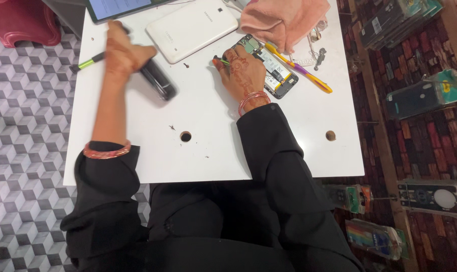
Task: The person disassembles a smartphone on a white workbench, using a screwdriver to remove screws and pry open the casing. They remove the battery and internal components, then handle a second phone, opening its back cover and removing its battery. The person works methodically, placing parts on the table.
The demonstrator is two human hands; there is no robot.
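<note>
You are sitting at the white table (pixel 213 146), working on the opened phone (pixel 271 68), whose long axis is running from far left to near right. Your left hand (pixel 125 50) is curling around a black case (pixel 158 79). Your right hand (pixel 243 70) is pinching a green-handled tool (pixel 219 61) just left of the phone.

One head-worn camera looks steeply down, close over the white table (pixel 208 151), from the person's seat.
</note>
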